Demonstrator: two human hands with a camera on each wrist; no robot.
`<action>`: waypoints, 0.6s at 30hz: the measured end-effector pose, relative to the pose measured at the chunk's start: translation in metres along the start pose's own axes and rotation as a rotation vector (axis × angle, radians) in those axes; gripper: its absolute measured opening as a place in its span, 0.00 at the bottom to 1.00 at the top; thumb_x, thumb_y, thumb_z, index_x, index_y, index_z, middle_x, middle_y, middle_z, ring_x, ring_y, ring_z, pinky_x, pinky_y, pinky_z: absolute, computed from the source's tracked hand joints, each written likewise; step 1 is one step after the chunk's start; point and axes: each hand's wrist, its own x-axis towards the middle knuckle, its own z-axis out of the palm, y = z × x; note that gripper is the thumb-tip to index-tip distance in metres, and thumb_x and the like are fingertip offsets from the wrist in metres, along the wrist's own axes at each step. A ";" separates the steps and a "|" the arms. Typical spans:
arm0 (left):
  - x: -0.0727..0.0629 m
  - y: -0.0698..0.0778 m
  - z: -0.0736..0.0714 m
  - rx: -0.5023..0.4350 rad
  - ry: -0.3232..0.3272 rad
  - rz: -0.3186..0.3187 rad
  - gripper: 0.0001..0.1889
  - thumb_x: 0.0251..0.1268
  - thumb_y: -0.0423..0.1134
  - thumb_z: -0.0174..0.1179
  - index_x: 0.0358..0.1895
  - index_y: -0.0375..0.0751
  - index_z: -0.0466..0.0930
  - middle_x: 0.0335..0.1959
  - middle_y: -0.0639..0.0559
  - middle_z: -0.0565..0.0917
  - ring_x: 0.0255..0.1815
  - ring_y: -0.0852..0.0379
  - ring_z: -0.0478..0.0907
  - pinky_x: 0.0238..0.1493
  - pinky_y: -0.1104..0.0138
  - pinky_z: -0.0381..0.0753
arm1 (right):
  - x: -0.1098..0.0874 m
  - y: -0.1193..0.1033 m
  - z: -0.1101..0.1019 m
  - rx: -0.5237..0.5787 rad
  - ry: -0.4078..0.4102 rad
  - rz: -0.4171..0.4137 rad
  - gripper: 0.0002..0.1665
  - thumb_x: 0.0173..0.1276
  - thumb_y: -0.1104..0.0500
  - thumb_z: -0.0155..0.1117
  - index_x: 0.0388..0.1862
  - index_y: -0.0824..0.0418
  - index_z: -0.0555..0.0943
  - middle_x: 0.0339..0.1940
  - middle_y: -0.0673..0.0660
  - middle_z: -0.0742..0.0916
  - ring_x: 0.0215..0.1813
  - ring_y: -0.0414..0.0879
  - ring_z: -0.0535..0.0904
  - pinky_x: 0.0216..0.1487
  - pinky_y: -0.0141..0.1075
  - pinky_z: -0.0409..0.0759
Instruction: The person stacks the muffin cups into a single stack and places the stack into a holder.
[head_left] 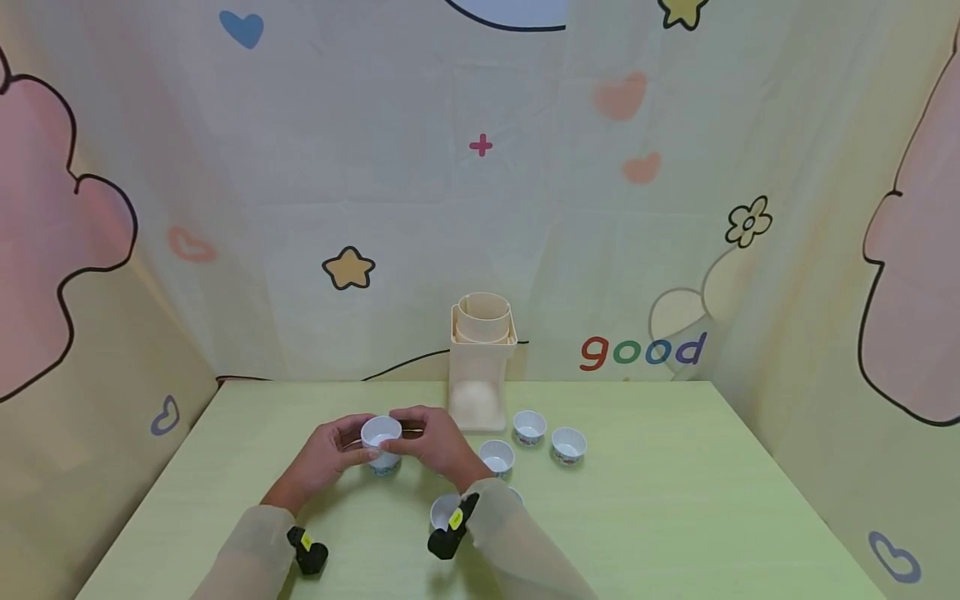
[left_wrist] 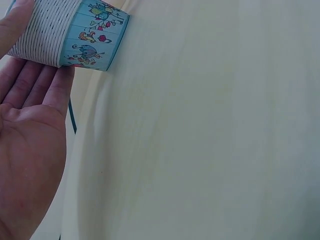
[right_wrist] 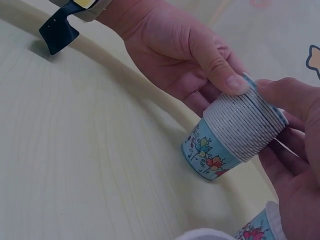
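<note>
A stack of small paper cups [head_left: 381, 461], light blue with printed flowers and ribbed white rims, is held between both hands over the left-middle of the table. My left hand [head_left: 324, 457] grips its side, thumb on one side and fingers on the other. From the other side, my right hand [head_left: 435, 437] pinches the stack near its rim end. The right wrist view shows the stack [right_wrist: 245, 127] tilted, with the left hand [right_wrist: 172, 47] and right hand [right_wrist: 300, 125] meeting around its rims. In the left wrist view, the stack [left_wrist: 95, 35] lies between thumb and fingers.
Several single cups stand around the right forearm: one cup [head_left: 497, 456], another cup [head_left: 529, 427], a cup [head_left: 568, 446] farther right, and a cup [head_left: 442, 510] partly behind the right wrist. A cream plastic holder [head_left: 477, 375] with a round tube stands against the backdrop.
</note>
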 end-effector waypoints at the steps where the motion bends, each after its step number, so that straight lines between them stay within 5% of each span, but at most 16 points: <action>1: 0.000 0.000 0.000 0.002 0.001 -0.001 0.33 0.62 0.40 0.73 0.70 0.36 0.73 0.69 0.39 0.78 0.72 0.39 0.74 0.67 0.63 0.81 | 0.000 -0.001 0.000 -0.002 0.001 0.003 0.28 0.63 0.58 0.78 0.62 0.60 0.83 0.59 0.57 0.87 0.60 0.52 0.85 0.60 0.43 0.86; 18: -0.001 0.002 0.001 0.004 -0.003 -0.011 0.34 0.63 0.41 0.73 0.70 0.37 0.73 0.70 0.39 0.77 0.72 0.38 0.74 0.66 0.62 0.81 | -0.001 -0.002 -0.001 -0.081 -0.007 0.003 0.28 0.64 0.56 0.77 0.62 0.62 0.83 0.58 0.57 0.87 0.57 0.48 0.86 0.60 0.39 0.86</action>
